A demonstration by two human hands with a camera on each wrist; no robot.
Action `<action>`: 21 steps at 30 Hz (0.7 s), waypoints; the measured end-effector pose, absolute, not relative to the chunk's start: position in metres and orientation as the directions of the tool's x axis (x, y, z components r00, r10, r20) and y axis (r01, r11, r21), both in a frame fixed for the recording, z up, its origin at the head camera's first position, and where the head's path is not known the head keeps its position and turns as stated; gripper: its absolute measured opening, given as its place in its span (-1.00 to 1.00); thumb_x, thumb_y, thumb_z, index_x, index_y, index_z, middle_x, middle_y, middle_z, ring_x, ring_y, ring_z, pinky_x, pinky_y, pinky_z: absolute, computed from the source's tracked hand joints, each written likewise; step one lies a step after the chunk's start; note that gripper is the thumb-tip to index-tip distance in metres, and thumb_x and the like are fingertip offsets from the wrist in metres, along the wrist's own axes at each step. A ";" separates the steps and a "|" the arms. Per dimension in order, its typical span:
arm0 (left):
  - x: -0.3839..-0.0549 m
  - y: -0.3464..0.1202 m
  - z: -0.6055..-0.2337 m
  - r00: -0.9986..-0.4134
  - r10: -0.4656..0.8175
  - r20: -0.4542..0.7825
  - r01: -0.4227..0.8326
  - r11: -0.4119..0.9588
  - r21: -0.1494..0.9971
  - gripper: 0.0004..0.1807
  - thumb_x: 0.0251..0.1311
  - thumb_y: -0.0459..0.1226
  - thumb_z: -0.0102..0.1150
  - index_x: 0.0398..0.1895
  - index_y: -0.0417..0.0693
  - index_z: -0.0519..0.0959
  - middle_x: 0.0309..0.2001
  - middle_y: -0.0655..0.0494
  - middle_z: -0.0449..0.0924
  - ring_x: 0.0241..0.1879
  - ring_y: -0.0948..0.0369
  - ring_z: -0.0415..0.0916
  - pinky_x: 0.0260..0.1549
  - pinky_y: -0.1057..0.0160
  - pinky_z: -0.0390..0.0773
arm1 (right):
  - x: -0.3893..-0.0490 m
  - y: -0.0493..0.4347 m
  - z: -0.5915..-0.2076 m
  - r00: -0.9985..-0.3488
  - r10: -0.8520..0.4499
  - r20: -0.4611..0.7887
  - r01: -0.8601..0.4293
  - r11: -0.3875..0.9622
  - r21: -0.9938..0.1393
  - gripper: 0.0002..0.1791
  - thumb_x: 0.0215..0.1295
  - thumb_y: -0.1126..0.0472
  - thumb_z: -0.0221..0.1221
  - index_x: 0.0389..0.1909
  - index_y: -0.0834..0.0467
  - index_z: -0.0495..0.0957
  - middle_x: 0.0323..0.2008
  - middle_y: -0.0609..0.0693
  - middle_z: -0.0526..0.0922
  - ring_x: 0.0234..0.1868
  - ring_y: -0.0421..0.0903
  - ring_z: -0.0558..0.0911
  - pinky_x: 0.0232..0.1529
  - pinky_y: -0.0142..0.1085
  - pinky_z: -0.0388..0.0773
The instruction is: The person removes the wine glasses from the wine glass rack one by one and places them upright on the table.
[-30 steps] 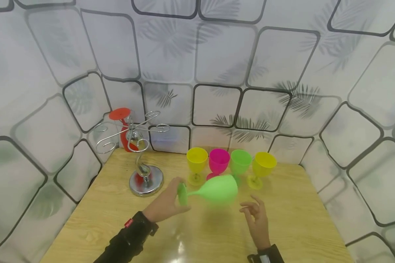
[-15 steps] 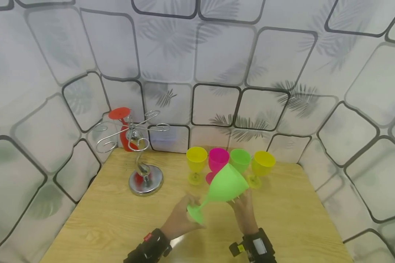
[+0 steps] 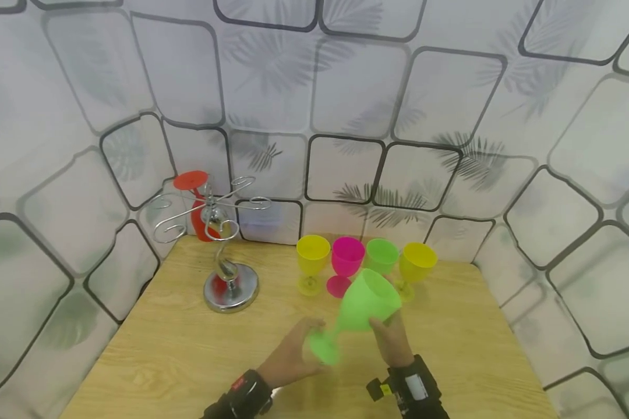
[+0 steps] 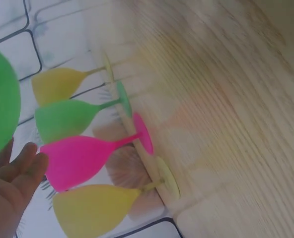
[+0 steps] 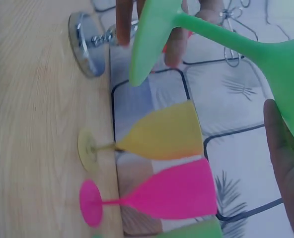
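A light green plastic goblet [image 3: 369, 299] is held tilted above the table, its bowl up to the right and its foot [image 3: 324, 347] down to the left. My right hand [image 3: 391, 340] grips the bowl, thumb on the near side; in the right wrist view the thumb [image 5: 276, 130] lies along it. My left hand [image 3: 292, 356] is at the foot, fingers and thumb spread apart around its edge. In the left wrist view, extended fingers [image 4: 25, 166] sit just beside the green foot [image 4: 0, 101].
Behind stand a yellow goblet [image 3: 313, 256], a pink goblet [image 3: 347, 256], a green goblet [image 3: 381, 254] and another yellow goblet [image 3: 418, 262]. At left, a chrome stand [image 3: 232, 288] with curled wire arms carries an upside-down red goblet [image 3: 191, 180]. Patterned walls enclose the wooden table [image 3: 188, 361].
The green goblet has gone from lying level in my left hand to bowl-up tilted. My right hand has come in and taken hold of the bowl; my left fingers have loosened at the foot.
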State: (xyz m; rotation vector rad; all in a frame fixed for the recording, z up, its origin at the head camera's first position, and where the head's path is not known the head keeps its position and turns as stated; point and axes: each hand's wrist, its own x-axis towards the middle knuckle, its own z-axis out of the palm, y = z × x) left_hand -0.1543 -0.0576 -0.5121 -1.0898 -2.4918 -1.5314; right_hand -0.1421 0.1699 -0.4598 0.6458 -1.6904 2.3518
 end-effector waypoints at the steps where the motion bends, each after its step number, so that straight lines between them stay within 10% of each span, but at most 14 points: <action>1: -0.155 -0.059 -0.512 -0.748 0.565 0.348 0.574 0.289 0.766 -0.20 -0.20 -0.11 0.42 0.16 -0.21 0.32 0.13 -0.01 0.44 0.16 0.08 0.39 0.15 -0.04 0.44 | -0.142 0.173 -0.459 -0.883 -0.111 0.455 -0.406 -0.304 -0.862 -0.13 0.13 0.56 -0.03 0.44 0.10 -0.15 0.10 -0.11 0.44 0.08 -0.21 0.51 0.09 -0.39 0.52; 9: -0.157 -0.066 -0.512 -0.732 0.630 0.260 0.569 0.354 0.742 -0.34 0.20 0.03 0.04 0.27 -0.14 0.26 0.23 -0.08 0.38 0.25 0.01 0.31 0.20 -0.10 0.37 | -0.143 0.208 -0.449 -0.873 -0.057 0.484 -0.481 -0.051 -0.875 -0.02 -0.09 0.68 0.08 0.40 0.17 -0.04 0.12 -0.09 0.39 0.05 -0.24 0.49 0.01 -0.46 0.54; 21: -0.151 -0.069 -0.519 -0.758 0.625 0.188 0.502 0.374 0.780 -0.31 0.21 0.02 0.03 0.31 -0.18 0.23 0.27 -0.04 0.34 0.27 0.01 0.28 0.21 -0.11 0.35 | -0.158 0.293 -0.434 -0.841 0.296 0.452 -0.411 0.193 -0.891 -0.03 -0.09 0.70 0.13 0.39 0.19 -0.01 0.14 -0.09 0.32 0.07 -0.19 0.40 0.03 -0.61 0.43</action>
